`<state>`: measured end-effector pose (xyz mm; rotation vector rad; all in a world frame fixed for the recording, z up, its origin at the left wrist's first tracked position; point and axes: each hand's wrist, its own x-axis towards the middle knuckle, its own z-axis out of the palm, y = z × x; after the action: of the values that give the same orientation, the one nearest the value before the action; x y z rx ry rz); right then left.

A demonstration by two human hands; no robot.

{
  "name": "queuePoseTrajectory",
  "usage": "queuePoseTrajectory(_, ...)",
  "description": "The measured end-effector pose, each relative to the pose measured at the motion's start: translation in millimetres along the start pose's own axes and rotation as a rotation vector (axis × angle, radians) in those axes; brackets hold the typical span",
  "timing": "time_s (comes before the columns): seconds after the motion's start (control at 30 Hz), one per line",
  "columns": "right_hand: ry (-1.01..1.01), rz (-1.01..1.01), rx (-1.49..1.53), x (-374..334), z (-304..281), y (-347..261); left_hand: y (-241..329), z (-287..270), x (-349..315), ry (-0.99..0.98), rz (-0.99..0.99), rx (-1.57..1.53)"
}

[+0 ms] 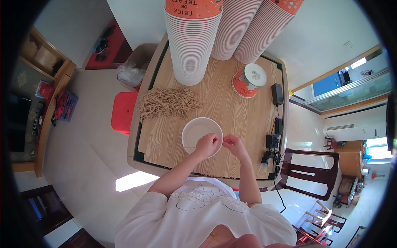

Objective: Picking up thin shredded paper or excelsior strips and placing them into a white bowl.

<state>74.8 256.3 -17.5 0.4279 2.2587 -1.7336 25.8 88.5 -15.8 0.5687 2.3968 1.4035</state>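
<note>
Head view, left hand (206, 144) curled over white bowl (196, 131) rim, right hand (233, 144) pinching thin cord, fingertips meeting.

Seen from above — white short-sleeved T-shirt (198, 215), loose and lightly creased, sleeves ending above the elbows. Thin dark line drawing printed across the chest, with a pale, slightly raised band of trim just above it. Forearms bare, without watch or bracelet. Left hand (206, 144) and right hand (234, 144) bare — no gloves, no rings discernible at this size.
</note>
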Motion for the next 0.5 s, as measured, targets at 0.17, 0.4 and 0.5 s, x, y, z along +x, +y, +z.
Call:
queuePoseTrajectory(0.17, -0.002, -0.001, 0.007, -0.8, -0.7, -0.3, -1.7, 0.2, -1.4, 0.008, -0.012, -0.005)
queuePoseTrajectory(0.4, -0.005, 0.005, 0.001, -0.6, 0.0, 1.6, 2.4, -3.8, -2.8, -0.038, -0.109, -0.037)
queuePoseTrajectory(0.5, -0.010, -0.023, -0.033, -1.7, -2.0, -2.8, 6.1, -7.3, -2.2, -0.057, -0.143, -0.048)
